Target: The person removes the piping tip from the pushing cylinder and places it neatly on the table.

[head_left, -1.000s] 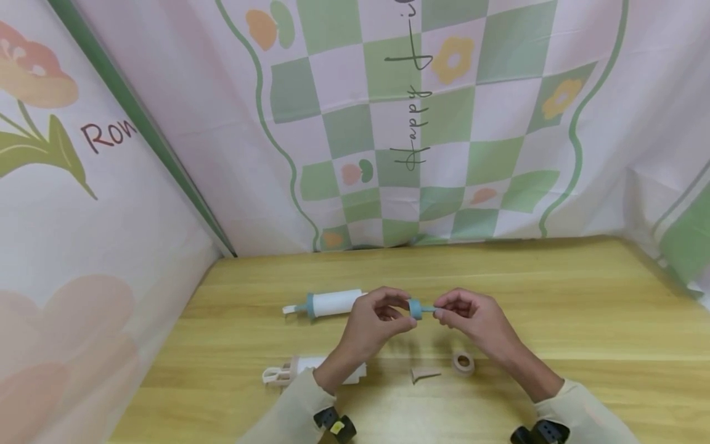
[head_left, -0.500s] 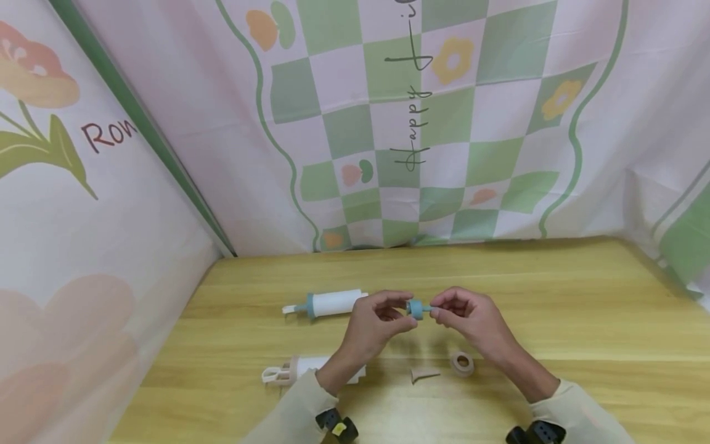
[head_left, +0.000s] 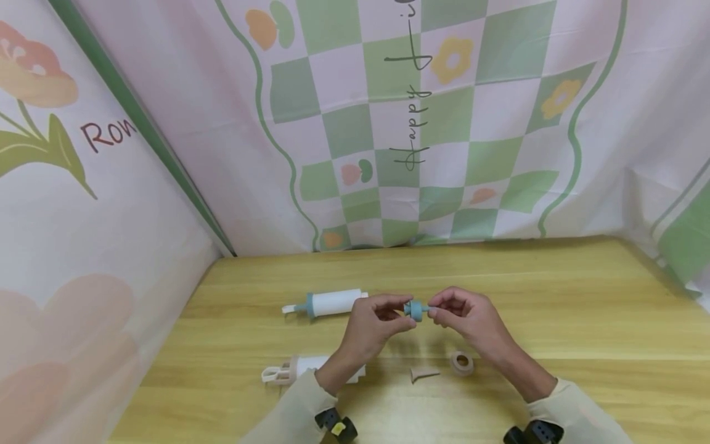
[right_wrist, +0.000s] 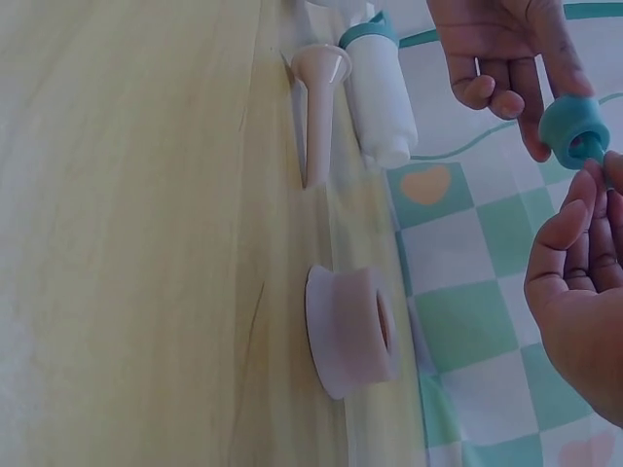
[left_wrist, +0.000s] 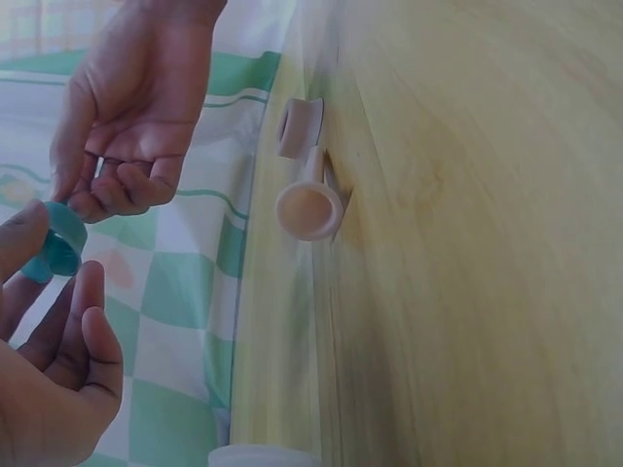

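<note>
Above the table, my left hand [head_left: 373,324] pinches a teal screw ring [head_left: 416,310] between thumb and fingertips. A teal piping nozzle runs through this ring; its flared end [head_left: 407,308] shows on the left side. My right hand [head_left: 471,317] pinches the nozzle's thin tip [head_left: 429,309]. The right wrist view looks into the ring [right_wrist: 567,125], with the narrow teal stem [right_wrist: 593,148] coming out towards the right fingers. Below the hands on the table lie a beige nozzle [head_left: 424,374] and a beige ring [head_left: 462,364].
A white tube with teal ends [head_left: 335,303] lies behind the left hand. Another white tube with beige fittings and a looped handle [head_left: 288,373] lies partly hidden under the left forearm. A patterned cloth [head_left: 421,203] hangs behind the wooden table [head_left: 582,296].
More of the nozzle's flared end now shows left of the ring. My right hand has shifted slightly left, closer to the left hand. Items on the table have not moved.
</note>
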The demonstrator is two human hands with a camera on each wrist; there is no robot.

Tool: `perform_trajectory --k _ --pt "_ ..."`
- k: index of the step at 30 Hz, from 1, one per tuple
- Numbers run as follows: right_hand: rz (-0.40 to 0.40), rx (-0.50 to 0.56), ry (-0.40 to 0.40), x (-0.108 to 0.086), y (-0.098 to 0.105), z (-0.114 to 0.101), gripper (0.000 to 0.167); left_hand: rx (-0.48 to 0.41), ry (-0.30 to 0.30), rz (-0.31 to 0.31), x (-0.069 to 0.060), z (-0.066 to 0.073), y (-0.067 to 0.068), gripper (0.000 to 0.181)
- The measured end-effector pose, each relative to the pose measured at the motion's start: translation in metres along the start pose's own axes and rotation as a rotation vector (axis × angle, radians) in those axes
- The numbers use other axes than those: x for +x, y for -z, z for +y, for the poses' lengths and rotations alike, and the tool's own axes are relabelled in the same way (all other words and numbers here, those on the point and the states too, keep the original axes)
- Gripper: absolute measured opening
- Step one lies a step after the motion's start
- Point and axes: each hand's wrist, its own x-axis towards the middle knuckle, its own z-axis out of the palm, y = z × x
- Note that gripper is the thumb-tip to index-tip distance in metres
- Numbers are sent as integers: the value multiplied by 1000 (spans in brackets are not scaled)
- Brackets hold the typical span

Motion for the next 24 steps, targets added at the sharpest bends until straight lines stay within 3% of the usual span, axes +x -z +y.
perform_trajectory --k 12,24 --pt "-17 14 5 0 -2 -3 18 -28 -12 21 -1 -1 0 32" --pt "-44 -6 -21 0 -3 -4 29 -40 -18 21 0 0 1 32"
